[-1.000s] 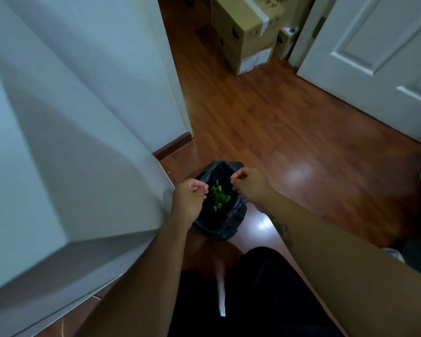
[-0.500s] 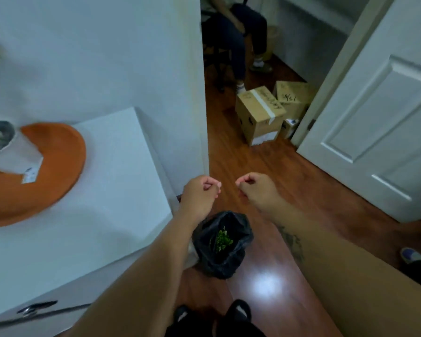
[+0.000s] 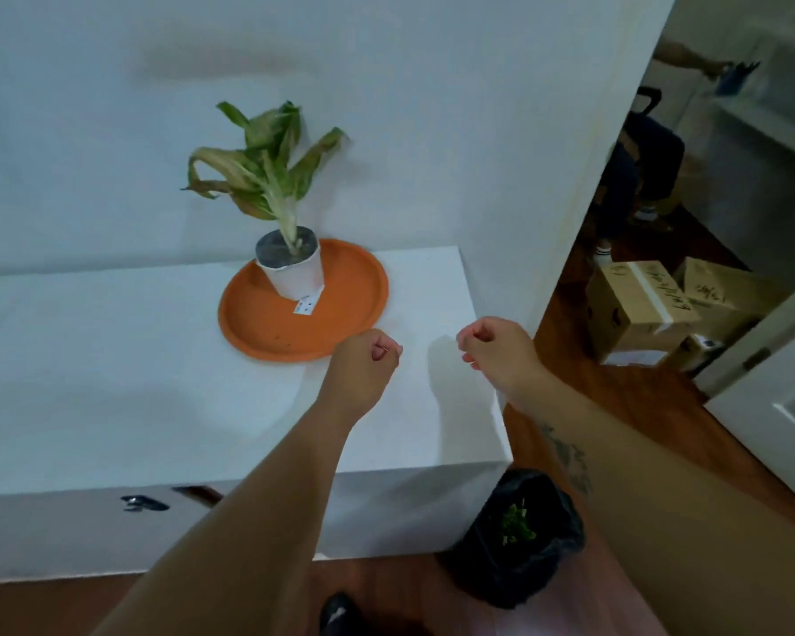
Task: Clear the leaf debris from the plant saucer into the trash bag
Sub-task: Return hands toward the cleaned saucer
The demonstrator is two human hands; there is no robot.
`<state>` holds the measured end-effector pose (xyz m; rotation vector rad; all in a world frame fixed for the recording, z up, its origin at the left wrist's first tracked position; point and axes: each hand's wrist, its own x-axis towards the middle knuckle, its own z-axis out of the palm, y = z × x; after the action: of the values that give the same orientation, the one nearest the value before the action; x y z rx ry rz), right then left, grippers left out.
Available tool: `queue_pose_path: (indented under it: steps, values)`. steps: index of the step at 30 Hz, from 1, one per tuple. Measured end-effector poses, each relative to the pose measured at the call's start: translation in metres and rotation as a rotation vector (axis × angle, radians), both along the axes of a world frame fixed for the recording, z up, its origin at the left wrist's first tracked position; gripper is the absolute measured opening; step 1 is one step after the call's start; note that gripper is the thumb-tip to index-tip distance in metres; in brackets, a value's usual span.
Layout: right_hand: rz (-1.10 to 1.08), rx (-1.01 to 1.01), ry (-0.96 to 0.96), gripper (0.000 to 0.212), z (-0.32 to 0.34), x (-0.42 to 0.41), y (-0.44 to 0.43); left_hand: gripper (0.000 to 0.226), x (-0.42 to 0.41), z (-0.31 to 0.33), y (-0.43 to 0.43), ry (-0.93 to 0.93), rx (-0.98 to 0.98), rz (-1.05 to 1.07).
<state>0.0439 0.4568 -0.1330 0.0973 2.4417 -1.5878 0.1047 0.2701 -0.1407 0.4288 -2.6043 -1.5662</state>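
Left hand (image 3: 363, 360): curled into a loose fist above the white cabinet top (image 3: 111, 360), nothing visible in it.
Right hand (image 3: 496, 351): likewise curled, apparently empty.
Saucer (image 3: 267, 328): orange, on the cabinet top, under a white pot (image 3: 294, 273).
Pot label (image 3: 305, 307): unreadable.
Trash bag (image 3: 556, 557): black, on the floor, green debris (image 3: 515, 527) inside.
Boxes (image 3: 634, 309): scrawled marker, illegible.

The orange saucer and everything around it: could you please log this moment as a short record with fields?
saucer: orange saucer on the white cabinet top, only a few dark specks visible in it
pot: white pot with a wilted plant, standing at the saucer's back part
trash bag: black trash bag on the floor at the cabinet's corner, green leaf bits inside
left hand: left hand curled shut above the cabinet top, near the saucer's front rim
right hand: right hand curled shut, nothing visible in it
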Motion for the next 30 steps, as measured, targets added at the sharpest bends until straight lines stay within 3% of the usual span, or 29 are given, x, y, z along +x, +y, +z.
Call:
queue_pose_path:
  steps: [7,12,18,21,26,30]
  values:
    - [0.148,0.048,0.120,0.011,0.014,-0.004,-0.090,0.016,0.011,0.002,-0.100,0.115,-0.348,0.048]
    - [0.180,0.106,0.262,0.010,0.020,-0.019,-0.148,0.056,0.007,-0.003,-0.166,0.072,-0.661,-0.018]
    - [0.186,0.217,0.412,0.042,0.028,-0.044,-0.212,0.112,-0.004,-0.022,-0.231,-0.053,-0.728,-0.125]
    - [0.172,0.283,0.453,0.055,0.027,-0.055,-0.233,0.115,-0.009,-0.030,-0.254,-0.083,-0.718,-0.156]
    - [0.311,0.361,0.328,0.082,0.029,-0.068,-0.253,0.111,-0.011,-0.042,-0.268,-0.056,-0.715,-0.177]
    - [0.330,0.322,0.276,0.082,0.017,-0.077,-0.258,0.105,-0.009,-0.050,-0.268,-0.010,-0.693,-0.138]
